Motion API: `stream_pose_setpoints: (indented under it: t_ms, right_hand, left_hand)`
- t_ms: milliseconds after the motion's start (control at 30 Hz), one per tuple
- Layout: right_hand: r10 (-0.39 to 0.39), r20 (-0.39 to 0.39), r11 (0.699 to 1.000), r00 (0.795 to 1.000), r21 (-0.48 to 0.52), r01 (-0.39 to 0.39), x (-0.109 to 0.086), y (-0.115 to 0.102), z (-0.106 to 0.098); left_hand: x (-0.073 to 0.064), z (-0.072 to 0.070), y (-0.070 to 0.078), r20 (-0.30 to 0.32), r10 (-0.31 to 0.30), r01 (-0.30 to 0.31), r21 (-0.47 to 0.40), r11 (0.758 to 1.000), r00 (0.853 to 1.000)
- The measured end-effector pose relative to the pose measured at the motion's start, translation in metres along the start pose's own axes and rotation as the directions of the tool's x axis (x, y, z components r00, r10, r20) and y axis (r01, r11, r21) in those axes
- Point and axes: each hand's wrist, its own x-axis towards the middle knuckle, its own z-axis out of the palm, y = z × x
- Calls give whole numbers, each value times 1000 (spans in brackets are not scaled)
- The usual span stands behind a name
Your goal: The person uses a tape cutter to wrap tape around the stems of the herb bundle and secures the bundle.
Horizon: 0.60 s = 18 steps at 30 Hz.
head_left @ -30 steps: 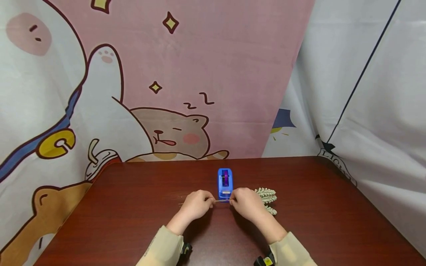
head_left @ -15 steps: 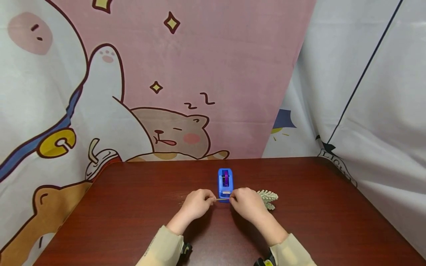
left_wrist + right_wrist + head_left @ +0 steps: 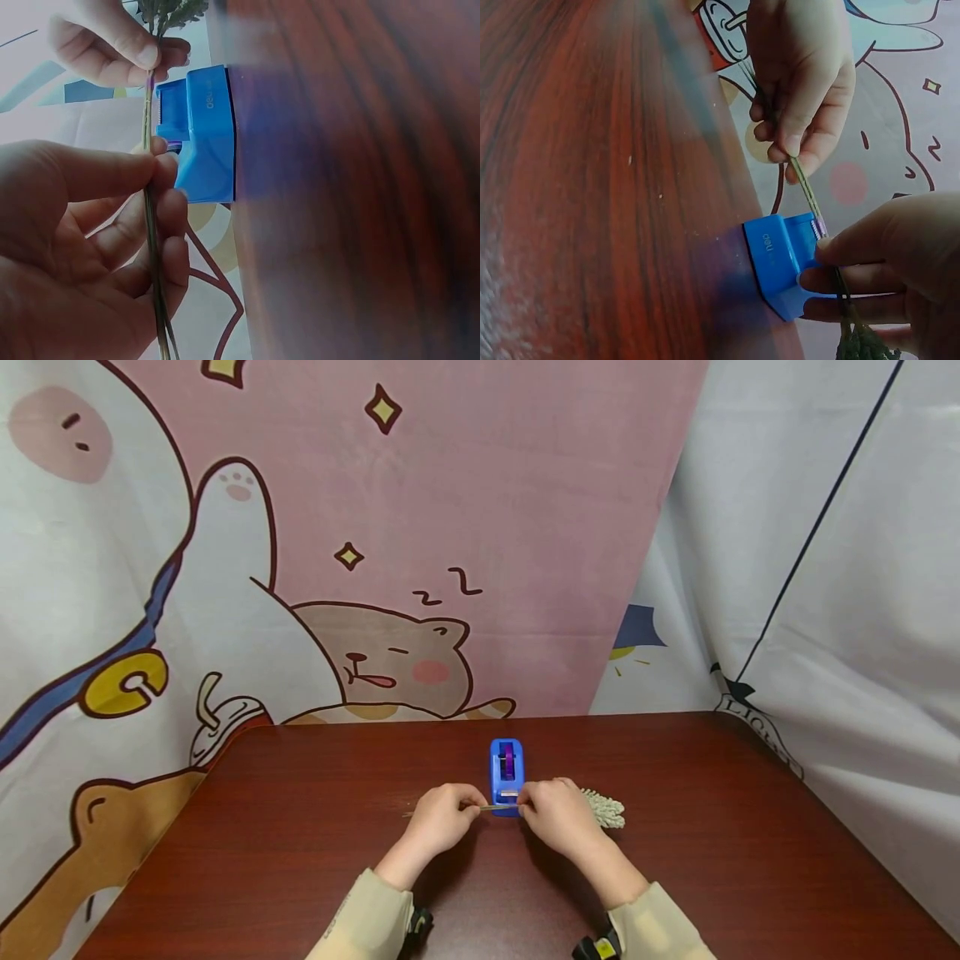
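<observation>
A small bundle of wheat stalks (image 3: 148,124) stretches between my two hands, green seed heads (image 3: 604,808) sticking out past the right hand. The left hand (image 3: 442,817) pinches the stems with thumb and fingers, and their thin ends trail beyond it. Just below the heads, the right hand (image 3: 558,814) pinches the bundle. A bit of purple tape (image 3: 820,226) shows on the stems beside the right thumb. Behind the stems stands a blue tape dispenser (image 3: 496,772) with a purple roll (image 3: 509,762), its near end overlapped by the bundle in the head view.
The dark red-brown wooden table (image 3: 300,860) carries everything. A printed cartoon cloth (image 3: 540,527) hangs along its far edge, and a white curtain (image 3: 840,568) borders the right side. Small pale crumbs (image 3: 661,196) dot the tabletop.
The wheat heads, spread apart a second ago, now lie closer together, and the stems look turned. Both hands keep their grip and have shifted slightly away from the body.
</observation>
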Motion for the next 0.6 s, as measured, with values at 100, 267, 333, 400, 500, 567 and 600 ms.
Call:
stream_pose_setpoints:
  t_ms: [100,267,333,400,500,567,600]
  right_hand:
    - [15,6,999,1000,29,-16,0,2,2]
    - [10,16,999,1000,34,-10,0,4,5]
    - [11,21,999,1000,38,-12,0,4,6]
    - [20,28,999,999,44,-21,0,5,7]
    - [32,37,998,999,46,-34,0,5,8]
    - [37,37,998,999,41,-39,0,6,9]
    - [39,37,998,999,39,-40,0,6,10]
  left_hand:
    - [0,0,0,-2,-1,1,-3,1000,1000]
    - [-1,-1,0,28,-36,36,-8,999,999]
    - [-2,-1,1,43,-49,50,-6,999,998]
    - [-2,-2,1,57,-60,60,-3,998,997]
    - [-2,-3,1,83,-63,62,8,998,995]
    - [-2,-3,1,102,-65,64,13,998,993]
    - [-2,-3,1,109,-63,62,14,998,992]
